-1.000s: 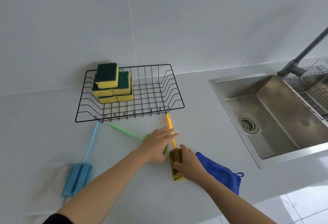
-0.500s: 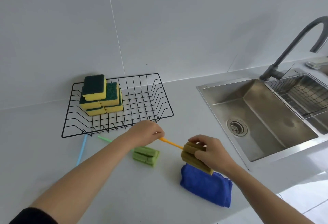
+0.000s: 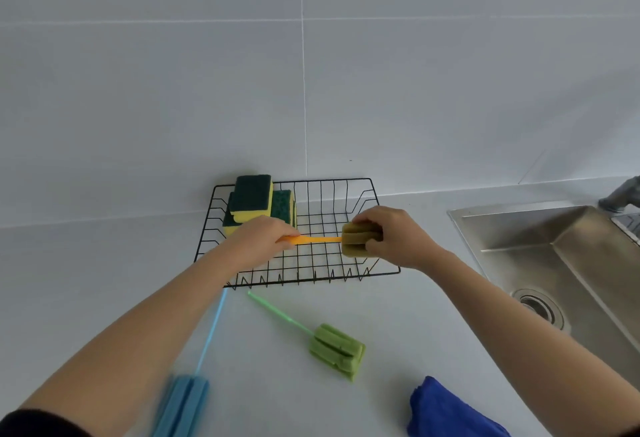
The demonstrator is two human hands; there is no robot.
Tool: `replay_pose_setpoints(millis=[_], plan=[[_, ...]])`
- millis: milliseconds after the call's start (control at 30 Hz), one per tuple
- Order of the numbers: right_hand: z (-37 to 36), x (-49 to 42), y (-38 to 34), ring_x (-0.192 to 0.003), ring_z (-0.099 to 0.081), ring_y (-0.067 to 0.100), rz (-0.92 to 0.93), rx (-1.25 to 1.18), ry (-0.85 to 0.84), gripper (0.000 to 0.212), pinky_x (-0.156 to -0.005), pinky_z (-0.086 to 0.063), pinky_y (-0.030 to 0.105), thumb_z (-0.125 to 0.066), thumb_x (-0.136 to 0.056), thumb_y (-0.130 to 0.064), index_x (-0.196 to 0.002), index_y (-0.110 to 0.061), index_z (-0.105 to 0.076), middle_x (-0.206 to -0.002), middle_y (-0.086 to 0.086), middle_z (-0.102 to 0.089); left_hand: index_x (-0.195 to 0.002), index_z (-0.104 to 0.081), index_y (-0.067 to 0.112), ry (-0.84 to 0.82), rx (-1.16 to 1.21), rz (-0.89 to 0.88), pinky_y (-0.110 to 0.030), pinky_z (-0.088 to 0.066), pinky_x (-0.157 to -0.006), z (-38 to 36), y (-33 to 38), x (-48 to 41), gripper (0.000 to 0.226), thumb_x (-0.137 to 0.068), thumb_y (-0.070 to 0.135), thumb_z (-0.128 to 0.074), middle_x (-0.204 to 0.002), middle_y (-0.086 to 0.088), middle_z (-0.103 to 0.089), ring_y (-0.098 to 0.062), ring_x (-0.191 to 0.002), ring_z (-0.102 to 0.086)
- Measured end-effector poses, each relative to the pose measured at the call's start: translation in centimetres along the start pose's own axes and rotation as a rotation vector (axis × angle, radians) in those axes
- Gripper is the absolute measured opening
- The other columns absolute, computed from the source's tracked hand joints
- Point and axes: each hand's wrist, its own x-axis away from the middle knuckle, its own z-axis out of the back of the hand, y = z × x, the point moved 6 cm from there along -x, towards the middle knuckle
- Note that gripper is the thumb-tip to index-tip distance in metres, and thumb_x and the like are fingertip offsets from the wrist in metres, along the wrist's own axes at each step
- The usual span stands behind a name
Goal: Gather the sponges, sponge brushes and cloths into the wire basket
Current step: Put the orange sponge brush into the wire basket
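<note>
So from the head cam I've got both hands over the wire basket [image 3: 375,194] right now, holding one sponge brush between them. The left hand [image 3: 263,237] is closed around the orange handle [image 3: 317,239], fingers wrapped so I only see the middle stretch of the stick poking out toward the right. The right hand [image 3: 391,235] is curled around the olive-yellow sponge head [image 3: 355,240], thumb and fingers pinching it from the far side and underneath. The brush sits roughly level, lying left-to-right above the basket's open right half. Can't honestly tell if it's touching the wire floor or just above it.

Inside the basket, back-left corner, there's a stack of yellow sponges with dark green scrub tops [image 3: 251,196], one sitting on top of the others.

Still out on the white counter [image 3: 415,315]: the green sponge brush [image 3: 337,350] lies in front of the basket, its thin handle angled up toward the basket's front edge but apart from it. The blue sponge brush [image 3: 183,405] is at the lower left, partly blurry, with its handle running up under my left forearm toward the basket's front-left corner. The blue cloth [image 3: 446,412] is bunched at the bottom edge, right of the green one, cut off by the frame.

Steel sink [image 3: 554,249] is off to the right, well apart from the basket.
</note>
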Motion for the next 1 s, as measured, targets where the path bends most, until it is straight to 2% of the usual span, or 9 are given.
replay_pose_setpoints(millis=[100, 233, 367, 433, 567, 667, 767, 833, 1000], plan=[[-2.1, -3.5, 0.4, -0.098, -0.052, 0.019, -0.012, 0.064, -0.056, 0.039, -0.084, -0.043, 0.029, -0.052, -0.078, -0.005, -0.117, -0.011, -0.058, -0.115, 0.008, -0.063, -0.111, -0.061, 0.012, -0.015, -0.181, 0.046, -0.029, -0.038, -0.06, -1.0, -2.6, -1.4, 0.025, -0.095, 0.021, -0.043, -0.083, -0.006, -0.059, -0.022, -0.077, -0.054], [-5.5, -6.5, 2.0, -0.108, -0.052, 0.024, -0.058, 0.138, -0.161, 0.039, -0.084, -0.043, 0.031, -0.046, -0.082, -0.005, -0.119, -0.012, -0.055, -0.119, 0.008, -0.061, -0.109, -0.059, 0.011, -0.067, -0.37, 0.058, -0.033, -0.052, -0.07, -3.9, -5.3, -3.5, 0.022, -0.093, 0.008, -0.044, -0.097, -0.007, -0.066, -0.023, -0.086, -0.063], [-8.4, -8.2, 4.4, -0.107, -0.054, 0.026, -0.119, 0.178, -0.242, 0.039, -0.086, -0.049, 0.039, -0.042, -0.081, -0.004, -0.116, -0.014, -0.056, -0.117, 0.008, -0.061, -0.111, -0.059, 0.007, -0.12, -0.484, 0.012, -0.033, -0.053, -0.077, -7.1, -7.2, -5.3, 0.029, -0.09, -0.003, -0.042, -0.104, -0.01, -0.067, -0.025, -0.093, -0.064], [-9.5, -8.8, 5.3, -0.107, -0.053, 0.025, -0.147, 0.184, -0.267, 0.039, -0.086, -0.049, 0.038, -0.041, -0.083, -0.004, -0.118, -0.015, -0.054, -0.118, 0.007, -0.06, -0.108, -0.061, 0.007, -0.147, -0.539, -0.007, -0.034, -0.054, -0.077, -8.4, -7.8, -6.0, 0.029, -0.089, -0.003, -0.042, -0.103, -0.01, -0.068, -0.025, -0.092, -0.064], [-11.4, -9.6, 6.3, -0.11, -0.051, 0.025, -0.181, 0.183, -0.29, 0.04, -0.087, -0.046, 0.035, -0.038, -0.085, -0.003, -0.12, -0.014, -0.053, -0.121, 0.008, -0.059, -0.106, -0.063, 0.007, -0.158, -0.56, 0.019, -0.036, -0.054, -0.077, -9.6, -8.6, -6.6, 0.027, -0.089, 0.0, -0.043, -0.104, -0.01, -0.069, -0.027, -0.093, -0.066], [-12.2, -9.9, 6.4, -0.111, -0.049, 0.025, -0.179, 0.193, -0.275, 0.038, -0.086, -0.045, 0.036, -0.037, -0.087, -0.004, -0.121, -0.014, -0.052, -0.121, 0.007, -0.058, -0.086, -0.072, 0.015, -0.096, -0.607, 0.079, -0.029, -0.056, -0.061, -8.6, -8.6, -6.4, 0.014, -0.077, 0.007, -0.064, -0.083, -0.003, -0.073, -0.02, -0.075, -0.071], [-12.4, -10.1, 6.3, -0.115, -0.046, 0.024, -0.18, 0.228, -0.266, 0.038, -0.09, -0.043, 0.036, -0.034, -0.089, -0.004, -0.122, -0.013, -0.051, -0.124, 0.007, -0.057, -0.093, -0.067, 0.007, -0.178, -0.63, 0.17, -0.032, -0.051, -0.069, -9.3, -9.5, -6.2, 0.026, -0.083, -0.005, -0.046, -0.096, -0.008, -0.072, -0.027, -0.089, -0.068], [-12.2, -10.0, 6.3, -0.122, -0.042, 0.024, -0.169, 0.263, -0.272, 0.04, -0.099, -0.038, 0.035, -0.034, -0.09, -0.004, -0.127, -0.014, -0.048, -0.131, 0.005, -0.054, -0.094, -0.066, 0.005, -0.164, -0.611, 0.208, -0.032, -0.051, -0.071, -8.9, -9.7, -6.1, 0.027, -0.085, -0.005, -0.043, -0.098, -0.009, -0.072, -0.027, -0.091, -0.068], [-10.7, -8.9, 5.3, -0.138, -0.026, 0.024, -0.146, 0.249, -0.246, 0.05, -0.112, -0.027, 0.036, -0.035, -0.094, -0.01, -0.142, -0.018, -0.028, -0.15, 0.002, -0.033, -0.104, -0.062, 0.011, -0.006, -0.477, 0.216, -0.029, -0.05, -0.073, -7.0, -9.5, -4.7, 0.02, -0.093, 0.017, -0.046, -0.104, -0.004, -0.069, -0.021, -0.091, -0.065]])
